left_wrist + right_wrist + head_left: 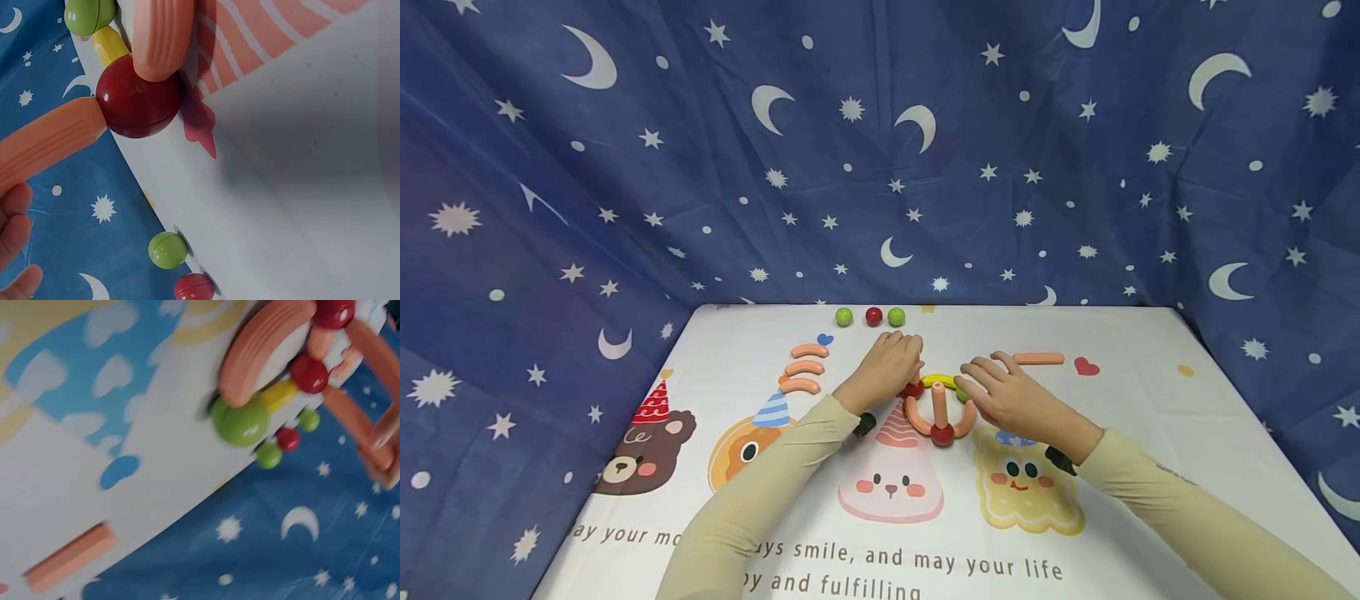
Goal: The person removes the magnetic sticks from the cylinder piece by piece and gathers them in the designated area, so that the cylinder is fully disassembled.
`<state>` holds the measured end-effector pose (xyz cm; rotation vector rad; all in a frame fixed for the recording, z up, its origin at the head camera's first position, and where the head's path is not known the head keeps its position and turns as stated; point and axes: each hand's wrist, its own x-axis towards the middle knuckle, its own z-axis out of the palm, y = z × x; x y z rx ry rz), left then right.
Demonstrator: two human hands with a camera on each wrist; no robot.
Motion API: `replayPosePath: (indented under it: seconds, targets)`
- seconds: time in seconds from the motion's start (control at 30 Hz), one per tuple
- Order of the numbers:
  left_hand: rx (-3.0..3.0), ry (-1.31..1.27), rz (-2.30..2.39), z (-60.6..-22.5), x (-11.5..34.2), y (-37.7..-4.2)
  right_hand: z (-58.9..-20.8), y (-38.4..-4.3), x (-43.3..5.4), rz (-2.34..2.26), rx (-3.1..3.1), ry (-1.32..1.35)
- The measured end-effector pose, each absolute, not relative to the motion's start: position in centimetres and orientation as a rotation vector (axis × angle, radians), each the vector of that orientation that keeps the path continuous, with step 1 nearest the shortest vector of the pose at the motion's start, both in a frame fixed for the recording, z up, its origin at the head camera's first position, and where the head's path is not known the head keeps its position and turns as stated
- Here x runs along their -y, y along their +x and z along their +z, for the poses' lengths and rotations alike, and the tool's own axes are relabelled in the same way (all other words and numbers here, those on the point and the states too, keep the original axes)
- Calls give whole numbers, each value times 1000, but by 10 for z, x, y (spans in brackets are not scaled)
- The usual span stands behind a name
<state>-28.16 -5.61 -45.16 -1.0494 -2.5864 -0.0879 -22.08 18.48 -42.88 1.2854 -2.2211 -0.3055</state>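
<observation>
My left hand (883, 367) pinches the top of a straight orange rod (56, 137), which stands up from a red ball (139, 97) at the left of a ball-and-rod ring. A yellow curved rod (938, 380) runs along the ring's back to a green ball (240, 422). Two curved orange rods (914, 417) meet at the front red ball (942, 435), from which another straight orange rod (939, 400) rises. My right hand (1018, 400) hovers beside the green ball, fingers loosely bent and holding nothing; whether it touches the ball is unclear.
Two loose green balls (844, 317) flank a red ball (874, 317) near the table's back edge. Several curved orange rods (805, 367) lie at left. One straight orange rod (1038, 359) lies behind my right hand. A starry blue curtain (850, 225) hangs behind the table.
</observation>
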Motion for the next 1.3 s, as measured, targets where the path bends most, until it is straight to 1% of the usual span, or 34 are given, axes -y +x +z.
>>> replayPosePath:
  seconds: [0.13,0.5,0.93,1.13,1.3]
  targets:
    - [2567,-1050,-100,-453,57,-283,-426,-216,-172,-319,2179,1358]
    - [2572,-1048,-79,-454,57,-282,-430,-222,-153,-413,2108,1442]
    - [2557,-1055,-93,-452,56,-282,-437,-224,-169,-494,2179,1451]
    - [2584,-1057,-84,-452,57,-282,-449,-221,-176,-496,2276,1422]
    - [2595,-1058,-96,-453,57,-283,-462,-222,-177,-371,2301,1416]
